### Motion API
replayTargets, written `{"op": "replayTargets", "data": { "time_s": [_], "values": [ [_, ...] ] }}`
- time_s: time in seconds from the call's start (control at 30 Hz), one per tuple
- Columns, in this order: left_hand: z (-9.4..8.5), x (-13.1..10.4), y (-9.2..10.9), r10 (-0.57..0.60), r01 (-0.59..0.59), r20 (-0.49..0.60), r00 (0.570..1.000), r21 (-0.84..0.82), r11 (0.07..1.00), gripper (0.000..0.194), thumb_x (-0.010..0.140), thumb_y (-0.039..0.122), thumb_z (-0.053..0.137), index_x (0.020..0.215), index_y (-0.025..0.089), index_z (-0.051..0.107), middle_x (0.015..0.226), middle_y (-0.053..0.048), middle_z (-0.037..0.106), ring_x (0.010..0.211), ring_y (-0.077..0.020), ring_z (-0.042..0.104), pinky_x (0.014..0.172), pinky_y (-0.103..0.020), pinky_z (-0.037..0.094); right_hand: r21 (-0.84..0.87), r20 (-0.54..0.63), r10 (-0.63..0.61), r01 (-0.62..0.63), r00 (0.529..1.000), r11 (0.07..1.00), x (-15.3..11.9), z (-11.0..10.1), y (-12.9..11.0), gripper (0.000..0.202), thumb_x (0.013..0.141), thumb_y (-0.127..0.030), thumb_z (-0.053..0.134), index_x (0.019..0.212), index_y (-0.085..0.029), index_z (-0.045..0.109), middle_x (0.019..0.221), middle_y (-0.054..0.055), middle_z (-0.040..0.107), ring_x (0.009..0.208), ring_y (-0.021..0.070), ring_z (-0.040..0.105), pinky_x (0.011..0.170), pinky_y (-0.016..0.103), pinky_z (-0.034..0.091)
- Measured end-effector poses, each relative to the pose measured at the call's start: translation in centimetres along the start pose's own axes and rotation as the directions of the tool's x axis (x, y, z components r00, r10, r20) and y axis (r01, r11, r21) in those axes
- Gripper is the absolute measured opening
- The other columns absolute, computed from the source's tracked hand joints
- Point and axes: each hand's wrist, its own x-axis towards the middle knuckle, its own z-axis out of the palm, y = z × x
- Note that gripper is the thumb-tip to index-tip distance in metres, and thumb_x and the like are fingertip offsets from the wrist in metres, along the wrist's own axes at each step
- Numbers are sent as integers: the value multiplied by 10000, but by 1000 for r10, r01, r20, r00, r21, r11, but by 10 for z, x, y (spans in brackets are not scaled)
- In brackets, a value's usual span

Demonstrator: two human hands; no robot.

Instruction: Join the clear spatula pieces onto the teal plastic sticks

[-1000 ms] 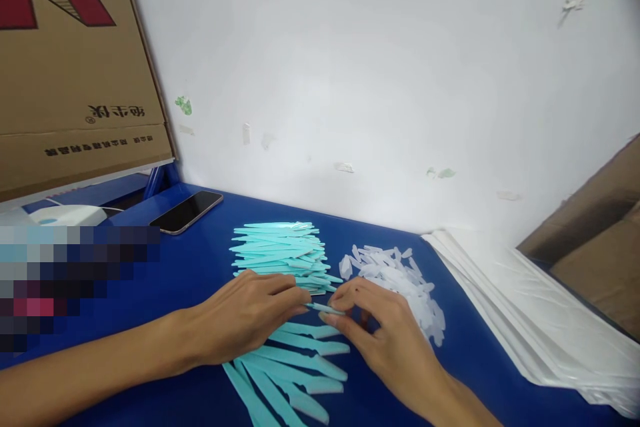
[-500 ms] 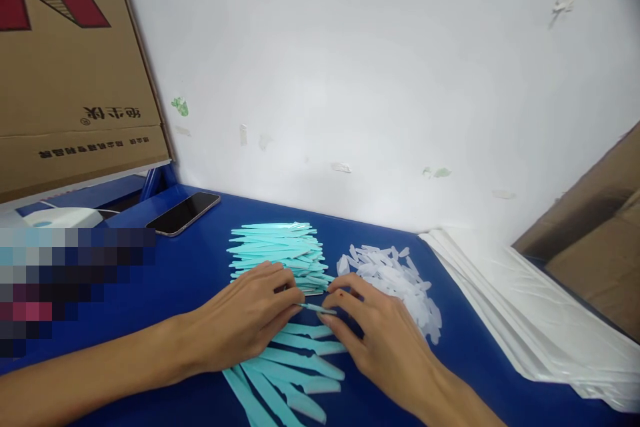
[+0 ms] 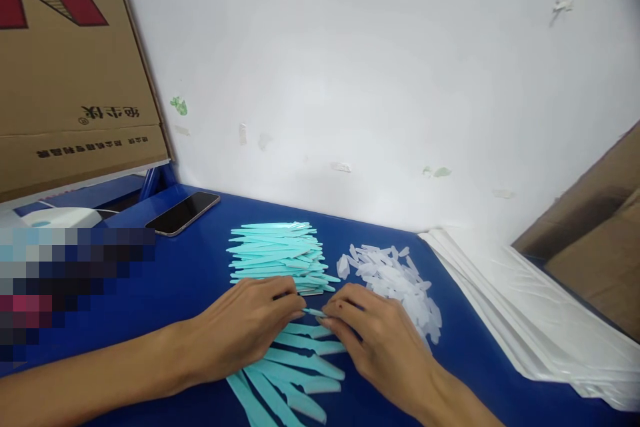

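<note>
A slim turquoise eyebrow razor [image 3: 315, 312] spans the small gap between my two hands. My left hand [image 3: 253, 319] pinches one end, with most of the handle hidden behind its fingers. At the other end, the thumb and fingertips of my right hand [image 3: 367, 320] are closed on the tip; whether a cap is there too I cannot make out. Below lie several turquoise razors [image 3: 305, 361] fanned out, partly under my left hand. Just beyond the hands is a stacked pile of similar turquoise razors [image 3: 277, 250]. Small translucent white caps [image 3: 395, 280] are heaped beside my right hand.
A phone [image 3: 184, 213] lies on the blue table [image 3: 165, 280] at the back left. A large cardboard box [image 3: 75, 80] stands on the left. White plastic sheets or bags [image 3: 520, 307] are stacked on the right, near brown cardboard [image 3: 595, 247]. A white wall [image 3: 325, 80] closes the back.
My right hand has shifted slightly down and away from the pile, its fingers drawn closer together on the razor's tip. My left hand's fingers have curled in and moved slightly lower.
</note>
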Motion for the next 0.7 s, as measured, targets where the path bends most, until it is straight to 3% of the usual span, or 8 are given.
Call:
{"op": "replayTargets", "data": {
  "time_s": [0.17, 0.3, 0.47, 0.6, 0.7],
  "values": [
    [-2, 3, 2, -57, 57, 20, 998, -1, 998, 192, 1039, 177, 454, 1010, 194, 643, 940, -54, 641, 832, -215, 608, 772, -369, 484, -43, 21, 26, -25, 999, 999, 5, -7, 1, 176, 1030, -256, 541, 1058, -260, 715, 1062, 31, 723, 923, 205, 703, 728, 314, 537],
    [-7, 2, 2, -77, 78, 18, 997, -41, 996, 158, 1032, 278, 511, 1039, 199, 649, 993, -59, 639, 894, -225, 607, 875, -423, 475, -156, -69, 29, -40, 997, 987, 6, -16, 11, 261, 1052, -277, 482, 1190, -244, 701, 1111, 63, 734, 951, 228, 715, 745, 341, 565],
    [-12, 4, -6, -64, 63, 7, 998, 65, 996, 259, 1058, 190, 404, 1044, 177, 662, 956, -71, 631, 841, -222, 565, 752, -379, 487, -384, -151, 74, -128, 986, 914, 8, -30, 33, 305, 1037, -214, 460, 1236, -222, 691, 1121, 96, 742, 996, 289, 693, 753, 410, 576],
    [-10, 6, -17, -139, 126, 51, 989, 206, 970, 186, 1038, 190, 480, 1068, 166, 661, 1028, -93, 625, 891, -252, 567, 742, -401, 509, -446, -96, 102, -135, 990, 885, 7, -33, 43, 286, 1020, -229, 512, 1219, -181, 712, 1165, 124, 731, 1095, 340, 641, 899, 532, 543],
    [-9, 7, -20, -195, 171, 90, 977, 228, 959, 151, 1030, 198, 517, 1065, 174, 662, 1055, -89, 624, 931, -254, 576, 748, -389, 523, -464, -58, 104, -119, 993, 878, 6, -30, 47, 266, 1003, -220, 557, 1200, -176, 730, 1184, 120, 732, 1130, 340, 631, 928, 538, 528]
  ]
}}
